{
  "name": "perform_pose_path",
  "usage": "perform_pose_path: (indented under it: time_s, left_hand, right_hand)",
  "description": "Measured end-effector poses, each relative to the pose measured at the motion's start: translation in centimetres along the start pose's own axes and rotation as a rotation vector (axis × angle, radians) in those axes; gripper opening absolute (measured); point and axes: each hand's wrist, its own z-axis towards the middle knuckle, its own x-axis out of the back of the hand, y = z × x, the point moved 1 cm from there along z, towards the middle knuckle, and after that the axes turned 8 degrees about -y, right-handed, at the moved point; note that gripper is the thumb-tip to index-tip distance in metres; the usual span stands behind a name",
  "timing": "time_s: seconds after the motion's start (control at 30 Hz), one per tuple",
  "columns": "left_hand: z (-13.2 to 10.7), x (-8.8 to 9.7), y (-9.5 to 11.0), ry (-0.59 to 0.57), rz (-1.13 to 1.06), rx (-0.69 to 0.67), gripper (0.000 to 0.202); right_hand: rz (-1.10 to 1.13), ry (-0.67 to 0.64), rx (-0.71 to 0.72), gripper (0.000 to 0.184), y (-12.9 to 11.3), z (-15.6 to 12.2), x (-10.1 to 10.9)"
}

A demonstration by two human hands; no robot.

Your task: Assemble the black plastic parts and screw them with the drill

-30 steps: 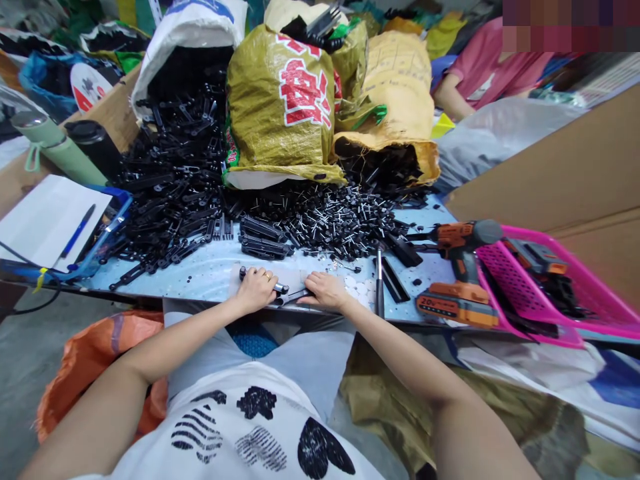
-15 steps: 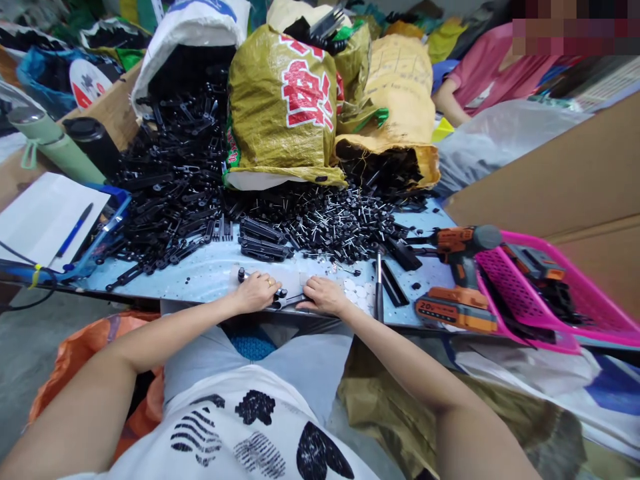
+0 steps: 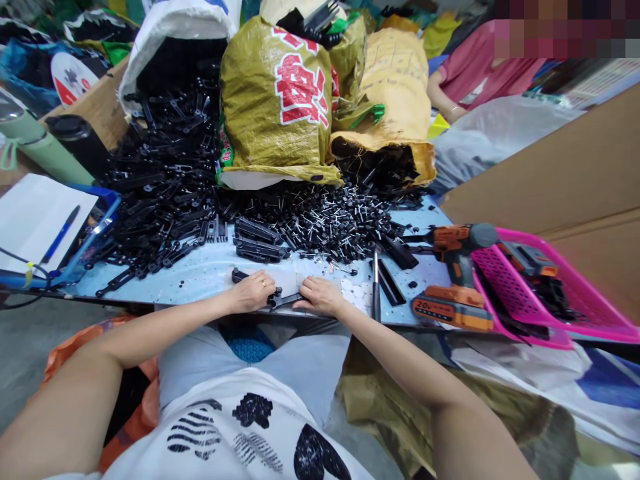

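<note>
My left hand (image 3: 253, 291), a ring on one finger, is closed around a black plastic part (image 3: 239, 275) whose ends stick out on both sides of the fingers. My right hand (image 3: 321, 295) grips a grey tool shaped like an open-ended wrench (image 3: 286, 301); its jaw end lies close to the black part. Both hands rest low over a pale plate (image 3: 291, 283) at the table's front edge. Just beyond lies a small stack of long black parts (image 3: 261, 250). To the right of my right hand are white discs (image 3: 353, 290) and a hammer-like tool with a black handle (image 3: 376, 293).
Heaps of black parts (image 3: 165, 193) and metal-pinned pieces (image 3: 335, 223) spread before bulging sacks (image 3: 277, 100). A cordless drill (image 3: 455, 273) lies by a pink basket (image 3: 600, 320). On the left are a blue tray (image 3: 107, 213) and bottles. Another person (image 3: 470, 73) sits across.
The view has shifted slightly. My left hand has turned the black part a little, so its left end points more toward the upper left; the right hand keeps its hold.
</note>
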Motion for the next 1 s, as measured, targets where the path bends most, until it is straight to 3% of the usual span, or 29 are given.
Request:
perform_pose_path:
  time_s: [0.33, 0.43, 0.53, 0.67, 0.87, 1.0]
  left_hand:
    - [-1.0, -0.4, 0.5, 0.185, -0.03, -0.036, 0.025]
    - [-2.9, -0.4, 0.4, 0.257, -0.013, -0.008, 0.026]
    - [-5.3, 0.4, -0.1, 0.313, 0.023, 0.111, 0.026]
    - [-7.0, 1.6, -1.4, 0.251, 0.101, 0.153, 0.039]
    - [-3.0, 0.8, -3.1, 0.002, 0.136, -0.121, 0.054]
    - [-0.2, 0.8, -3.2, -0.02, 0.084, 0.103, 0.048]
  right_hand:
    - [-0.001, 0.027, -0.012, 0.057, 0.0, 0.4, 0.1]
    - [-0.009, 0.01, -0.072, 0.057, 0.6, 0.2, 0.0]
    - [-0.012, -0.012, -0.124, 0.056, 1.6, -0.4, -0.1]
    - [-0.017, -0.047, -0.068, 0.056, 2.0, -0.7, 0.1]
    - [-0.009, -0.03, -0.073, 0.06, 0.4, 0.8, 1.1]
    - [0.069, 0.015, -0.136, 0.064, -0.5, 1.3, 1.7]
